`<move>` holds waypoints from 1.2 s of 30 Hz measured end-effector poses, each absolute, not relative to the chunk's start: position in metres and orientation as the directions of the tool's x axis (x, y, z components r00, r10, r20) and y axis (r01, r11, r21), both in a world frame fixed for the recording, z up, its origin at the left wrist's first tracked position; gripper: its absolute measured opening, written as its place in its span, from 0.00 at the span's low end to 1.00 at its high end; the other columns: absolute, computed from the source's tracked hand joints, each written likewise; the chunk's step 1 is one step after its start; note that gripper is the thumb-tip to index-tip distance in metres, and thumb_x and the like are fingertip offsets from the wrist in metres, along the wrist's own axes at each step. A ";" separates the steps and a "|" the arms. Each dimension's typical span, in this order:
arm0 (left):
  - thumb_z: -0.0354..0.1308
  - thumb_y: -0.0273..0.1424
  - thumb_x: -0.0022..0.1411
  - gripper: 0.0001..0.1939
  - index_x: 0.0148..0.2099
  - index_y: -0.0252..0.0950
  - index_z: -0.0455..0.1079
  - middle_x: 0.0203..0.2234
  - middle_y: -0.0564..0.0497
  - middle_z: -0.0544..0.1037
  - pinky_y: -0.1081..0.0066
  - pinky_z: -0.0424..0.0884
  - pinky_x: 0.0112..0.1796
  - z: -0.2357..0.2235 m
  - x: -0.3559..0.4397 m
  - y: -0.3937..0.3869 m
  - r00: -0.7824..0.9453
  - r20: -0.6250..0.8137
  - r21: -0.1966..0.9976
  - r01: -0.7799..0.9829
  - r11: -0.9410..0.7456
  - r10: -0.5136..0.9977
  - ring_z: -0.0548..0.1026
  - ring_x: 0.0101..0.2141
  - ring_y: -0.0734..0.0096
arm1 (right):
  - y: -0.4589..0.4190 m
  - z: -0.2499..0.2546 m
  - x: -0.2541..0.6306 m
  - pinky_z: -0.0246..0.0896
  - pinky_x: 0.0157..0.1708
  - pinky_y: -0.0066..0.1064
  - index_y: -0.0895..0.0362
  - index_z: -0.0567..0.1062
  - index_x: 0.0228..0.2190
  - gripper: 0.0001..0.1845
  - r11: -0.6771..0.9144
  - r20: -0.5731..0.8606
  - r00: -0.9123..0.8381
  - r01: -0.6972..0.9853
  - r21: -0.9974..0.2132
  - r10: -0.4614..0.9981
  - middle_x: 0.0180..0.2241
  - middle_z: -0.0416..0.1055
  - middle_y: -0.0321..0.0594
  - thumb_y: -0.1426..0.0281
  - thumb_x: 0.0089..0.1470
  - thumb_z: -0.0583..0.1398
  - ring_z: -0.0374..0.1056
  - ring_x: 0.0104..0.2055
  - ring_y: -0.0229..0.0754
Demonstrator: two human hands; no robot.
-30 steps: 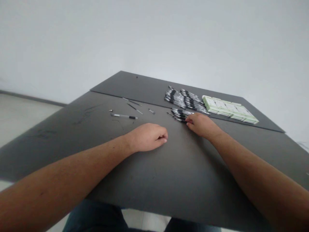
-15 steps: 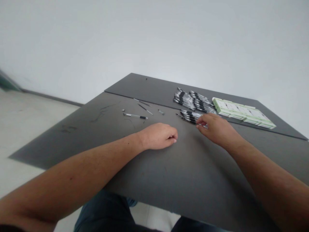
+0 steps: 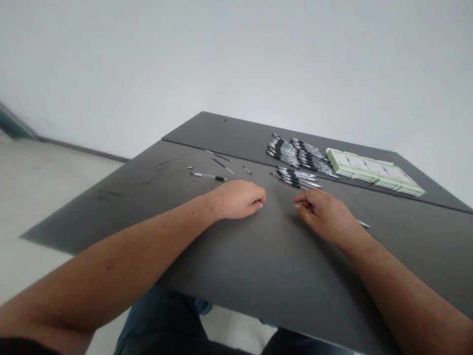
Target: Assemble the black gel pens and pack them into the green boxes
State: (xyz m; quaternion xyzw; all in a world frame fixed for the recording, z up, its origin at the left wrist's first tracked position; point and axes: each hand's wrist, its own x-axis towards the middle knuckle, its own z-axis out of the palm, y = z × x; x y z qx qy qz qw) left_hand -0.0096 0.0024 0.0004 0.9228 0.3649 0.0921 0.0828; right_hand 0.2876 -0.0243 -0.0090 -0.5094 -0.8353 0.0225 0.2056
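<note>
My right hand (image 3: 327, 215) rests on the dark table (image 3: 258, 256) with its fingers closed round a pen; the pen's silver end (image 3: 364, 225) sticks out behind the hand. Just beyond it lies a small heap of black and silver pens (image 3: 297, 178). My left hand (image 3: 240, 198) lies on the table as a loose fist, a short gap to the left of the right hand, and nothing shows in it.
Two larger piles of pens (image 3: 295, 150) lie further back, with a row of pale green boxes (image 3: 373, 171) to their right. A single pen (image 3: 209, 176) and loose pen parts (image 3: 221, 162) lie at the left. The table's near edge runs just over my lap.
My right hand has drawn back from the small heap towards me with a pen in it. My left hand has shifted slightly. The view has swung a little.
</note>
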 end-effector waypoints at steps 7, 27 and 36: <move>0.54 0.22 0.67 0.21 0.55 0.35 0.83 0.51 0.36 0.87 0.53 0.78 0.52 0.015 -0.060 0.032 0.468 0.082 0.043 0.880 -0.472 0.880 0.84 0.53 0.44 | -0.029 -0.011 0.298 0.69 0.38 0.37 0.53 0.84 0.42 0.12 0.519 0.269 -0.453 0.808 -0.280 0.850 0.35 0.81 0.42 0.65 0.66 0.60 0.77 0.35 0.46; 0.57 0.31 0.68 0.13 0.44 0.37 0.83 0.45 0.38 0.87 0.54 0.80 0.54 -0.003 -0.081 0.054 0.403 0.132 0.064 0.908 -0.413 0.906 0.85 0.48 0.48 | -0.040 -0.008 0.285 0.72 0.42 0.36 0.54 0.83 0.44 0.09 0.603 0.196 -0.572 0.727 -0.329 0.797 0.37 0.82 0.42 0.69 0.67 0.61 0.78 0.37 0.45; 0.64 0.41 0.71 0.13 0.48 0.37 0.70 0.39 0.48 0.82 0.66 0.83 0.31 0.003 -0.001 -0.010 0.350 0.316 0.928 0.078 -0.364 0.881 0.81 0.29 0.69 | -0.064 -0.013 0.256 0.79 0.51 0.44 0.54 0.64 0.73 0.35 0.496 0.280 -0.446 0.497 -0.712 0.850 0.60 0.81 0.53 0.66 0.68 0.63 0.82 0.52 0.48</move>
